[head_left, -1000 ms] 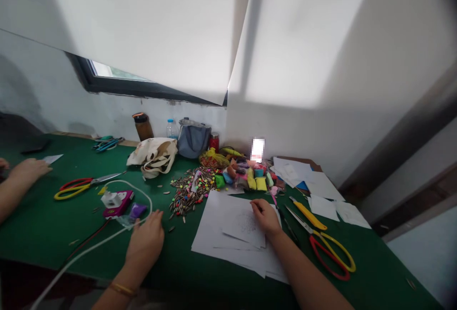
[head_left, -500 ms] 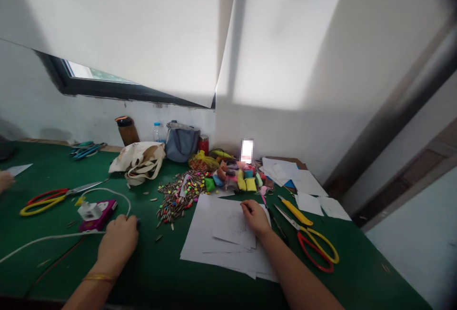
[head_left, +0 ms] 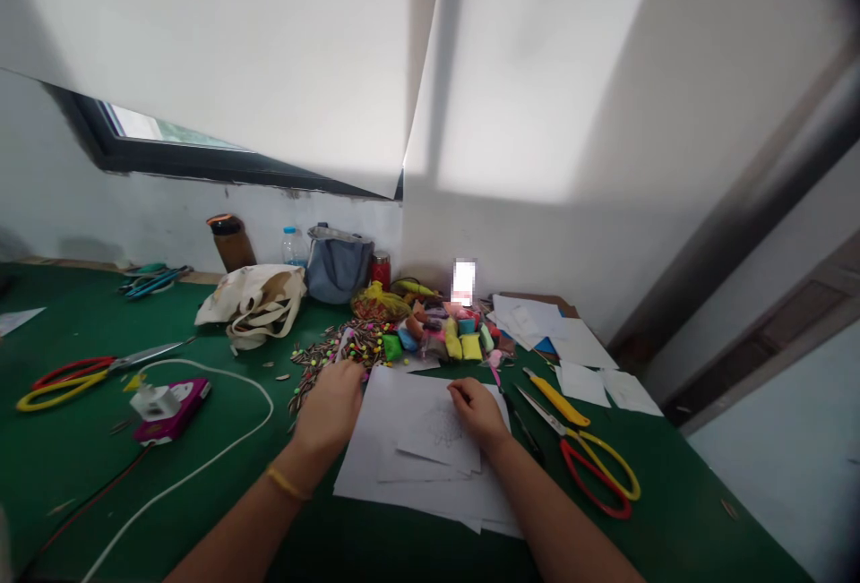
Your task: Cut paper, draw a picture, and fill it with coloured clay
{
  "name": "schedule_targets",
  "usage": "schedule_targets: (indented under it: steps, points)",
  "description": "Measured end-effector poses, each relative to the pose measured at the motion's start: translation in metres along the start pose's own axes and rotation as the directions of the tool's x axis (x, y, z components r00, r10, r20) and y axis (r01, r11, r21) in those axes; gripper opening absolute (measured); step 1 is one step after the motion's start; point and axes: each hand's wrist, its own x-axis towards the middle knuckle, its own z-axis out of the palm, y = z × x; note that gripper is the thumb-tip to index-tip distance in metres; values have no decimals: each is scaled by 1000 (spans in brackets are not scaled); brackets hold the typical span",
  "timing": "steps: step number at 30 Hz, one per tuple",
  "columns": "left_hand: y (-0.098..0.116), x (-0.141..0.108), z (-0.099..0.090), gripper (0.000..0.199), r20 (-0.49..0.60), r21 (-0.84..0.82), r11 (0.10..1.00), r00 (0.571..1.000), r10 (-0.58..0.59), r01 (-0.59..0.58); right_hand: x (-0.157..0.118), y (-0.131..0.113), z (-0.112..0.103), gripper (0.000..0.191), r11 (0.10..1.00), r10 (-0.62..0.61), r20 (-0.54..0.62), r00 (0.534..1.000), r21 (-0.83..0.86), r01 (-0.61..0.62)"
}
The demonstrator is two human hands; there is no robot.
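The flimsy-looking drawing sheet (head_left: pixel 438 433) is best edge-held, right hand (head_left: pixel 478 410) curled narrow; left hand (head_left: pixel 332 408), grip hidden, can't be told.

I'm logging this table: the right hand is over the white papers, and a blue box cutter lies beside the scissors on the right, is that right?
Not quite: the head view shows the box cutter is yellow, not blue. The right hand, white papers and scissors are as you said.
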Motion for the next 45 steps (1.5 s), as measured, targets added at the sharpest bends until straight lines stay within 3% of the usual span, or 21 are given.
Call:
schedule_targets:
  steps: [2, 6, 8, 11, 15, 18, 21, 26, 29, 34, 40, 43, 45]
  points:
    - [26, 29, 22, 20, -53, -74, 986, 988, 144, -148, 0, 0, -1, 22, 1000, -2, -5, 1000, -2, 2]
    - [58, 77, 72, 23, -37, -108, 963, 969, 244, -246, 0, -2, -2, 22, 1000, -7, 5, 1000, -7, 7]
    - [65, 93, 95, 21, -39, -117, 959, 966, 255, -258, 1, -1, -1, 23, 1000, -2, 9, 1000, -18, 2]
    - [70, 112, 126, 36, -3, -146, 945, 955, 295, -292, 2, 1, 1, 23, 1000, 12, 15, 1000, -13, -12]
    - [70, 133, 148, 41, 25, -180, 936, 950, 311, -302, 5, 3, 1, 24, 999, 37, 43, 998, -4, -37]
    - [70, 138, 145, 37, 23, -204, 933, 951, 309, -298, 6, 4, 0, 26, 999, 47, 52, 998, 7, -48]
    - [71, 127, 129, 26, 13, -239, 917, 943, 331, -319, 6, 6, -1, 27, 997, 61, 29, 998, 41, -62]
    - [62, 78, 97, 23, 39, -297, 893, 930, 366, -339, 4, 9, 0, 32, 975, 138, 4, 990, 176, -136]
    - [53, 45, 90, 21, 137, -355, 878, 911, 389, -322, 4, 9, -2, 33, 962, 160, -1, 987, 226, -156]
    - [50, 14, 92, 49, 284, -357, 856, 830, 480, -373, 7, 6, -8, 37, 953, 139, -54, 989, 278, -119]
    - [62, 14, 93, 36, 264, -282, 903, 878, 399, -325, 12, -7, -13, 38, 862, 240, 8, 971, 459, -216]
    - [65, 20, 90, 31, 202, -432, 877, 925, 321, -210, 12, -18, -18, 31, 854, 215, 60, 975, 472, -217]
    - [69, 24, 88, 31, 171, -597, 798, 959, 224, -80, 11, -26, -22, 25, 897, 157, 79, 984, 406, -175]
